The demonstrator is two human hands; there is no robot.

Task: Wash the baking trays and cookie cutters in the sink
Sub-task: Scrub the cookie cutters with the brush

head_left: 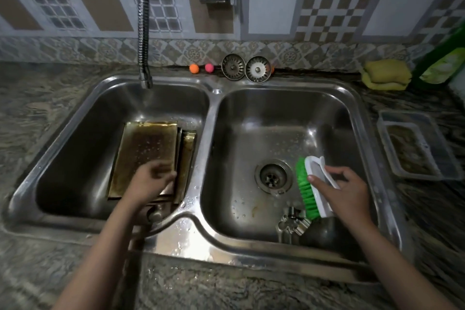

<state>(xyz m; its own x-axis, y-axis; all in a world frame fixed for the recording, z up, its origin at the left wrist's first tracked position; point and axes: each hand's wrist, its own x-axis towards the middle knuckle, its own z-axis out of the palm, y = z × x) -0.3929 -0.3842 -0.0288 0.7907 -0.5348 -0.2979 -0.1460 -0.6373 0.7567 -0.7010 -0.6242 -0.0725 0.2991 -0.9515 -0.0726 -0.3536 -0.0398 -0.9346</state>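
Note:
A stack of browned metal baking trays [146, 148] lies in the left basin of the steel double sink [208, 113]. My left hand [153, 181] rests on the top tray's near right corner, fingers curled around its edge. My right hand [342, 191] grips a white scrubbing brush with green bristles [309, 184] over the right basin, bristles facing left toward the drain [273, 176]. Metal cookie cutters [293, 221] lie on the right basin floor, just below the brush and partly hidden by it.
A flexible tap hose [144, 27] hangs over the left basin's far edge. Two sink strainers [245, 67] and two small balls [201, 68] sit behind the sink. At right are a yellow cloth [386, 74], a green bottle [442, 63] and a clear plastic container [417, 146].

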